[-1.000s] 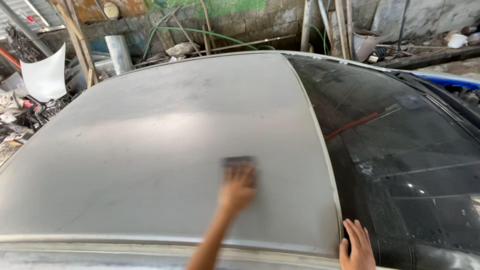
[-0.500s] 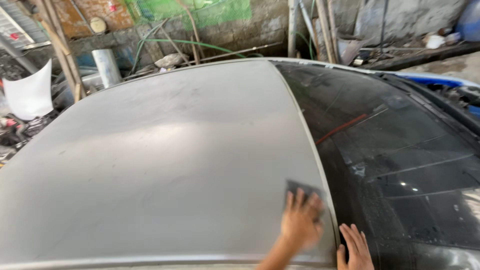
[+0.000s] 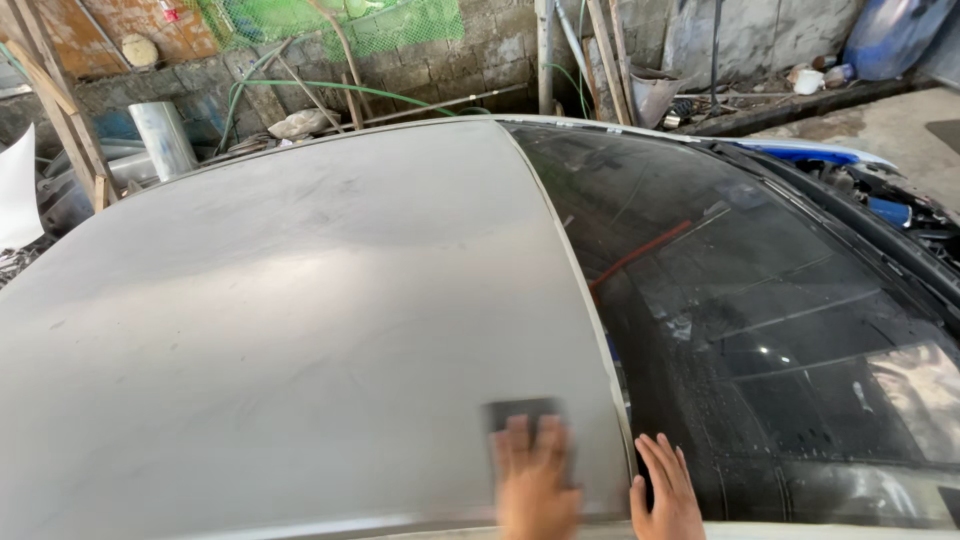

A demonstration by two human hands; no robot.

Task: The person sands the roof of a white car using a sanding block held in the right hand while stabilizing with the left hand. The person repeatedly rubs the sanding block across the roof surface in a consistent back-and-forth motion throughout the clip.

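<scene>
- The left hand [image 3: 533,480] lies flat with fingers spread, pressing a dark sanding pad [image 3: 524,418] against the dull grey car roof [image 3: 300,300]. The hand is blurred, so it looks to be mid-stroke.
- A second ago the pad sat further out on the roof. Half a second ago it was near the right edge. Now it lies close to the near edge, just beside the seam with the windscreen [image 3: 780,300].
- The strokes seem to be working the near right corner of the roof.
- The right hand [image 3: 665,492] holds nothing. Its open palm stays braced on the dark glass at the roof's edge, as in both earlier moments.
- The roof's surface looks matt and scuffed all over.
</scene>
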